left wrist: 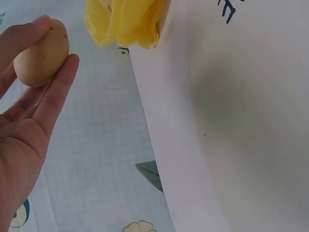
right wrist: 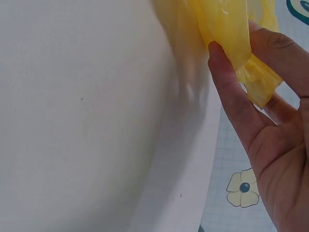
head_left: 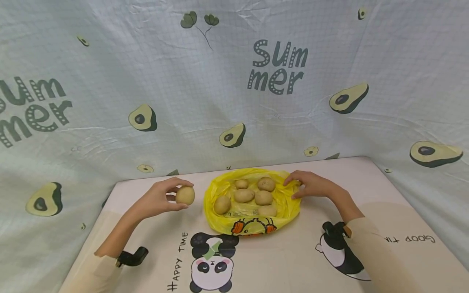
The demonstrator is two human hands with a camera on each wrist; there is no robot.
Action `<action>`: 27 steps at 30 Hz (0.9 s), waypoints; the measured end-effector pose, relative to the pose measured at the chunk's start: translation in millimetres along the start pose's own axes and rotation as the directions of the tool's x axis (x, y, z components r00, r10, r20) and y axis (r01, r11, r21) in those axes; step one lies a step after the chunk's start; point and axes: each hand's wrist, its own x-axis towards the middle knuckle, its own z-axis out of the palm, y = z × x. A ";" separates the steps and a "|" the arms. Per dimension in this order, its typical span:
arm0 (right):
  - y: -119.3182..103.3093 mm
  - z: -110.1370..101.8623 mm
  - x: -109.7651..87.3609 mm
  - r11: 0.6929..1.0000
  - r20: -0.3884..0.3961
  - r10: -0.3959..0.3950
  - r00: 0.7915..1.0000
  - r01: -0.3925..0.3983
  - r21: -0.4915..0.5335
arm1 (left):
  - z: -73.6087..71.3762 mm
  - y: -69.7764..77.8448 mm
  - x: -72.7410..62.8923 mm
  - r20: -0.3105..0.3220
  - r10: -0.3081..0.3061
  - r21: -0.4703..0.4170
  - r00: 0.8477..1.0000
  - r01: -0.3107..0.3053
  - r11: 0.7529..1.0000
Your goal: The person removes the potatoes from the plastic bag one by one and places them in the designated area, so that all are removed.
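Observation:
My left hand pinches a round, pale potato between thumb and fingers, left of the yellow plastic bag. In the left wrist view the same potato shows smooth skin with a few small dark spots. The bag lies spread wide on the table with several potatoes in it, among them a larger potato in the middle. At the bag's right edge, my right hand grips the plastic. Up close, the right wrist view has the crumpled yellow plastic between thumb and fingers.
The pale table carries a panda print in front of the bag and another printed figure under the right forearm. Behind the table hangs a light curtain with avocado prints. Each wrist wears a black strap mount.

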 end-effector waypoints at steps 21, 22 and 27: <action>5.5 4.1 -6.1 0.999 -0.044 -0.021 0.999 0.023 0.025 | -20.9 -63.1 -19.7 -0.150 -0.126 0.034 0.981 0.133 0.991; 5.4 4.2 -6.1 1.000 -0.043 -0.022 0.999 0.023 0.021 | -21.8 -65.1 -20.9 -0.152 -0.129 0.032 0.980 0.135 0.990; 3.4 3.7 -5.8 1.000 -0.042 -0.024 0.999 0.024 0.005 | -24.8 -70.6 -25.2 -0.169 -0.127 0.024 0.977 0.133 0.991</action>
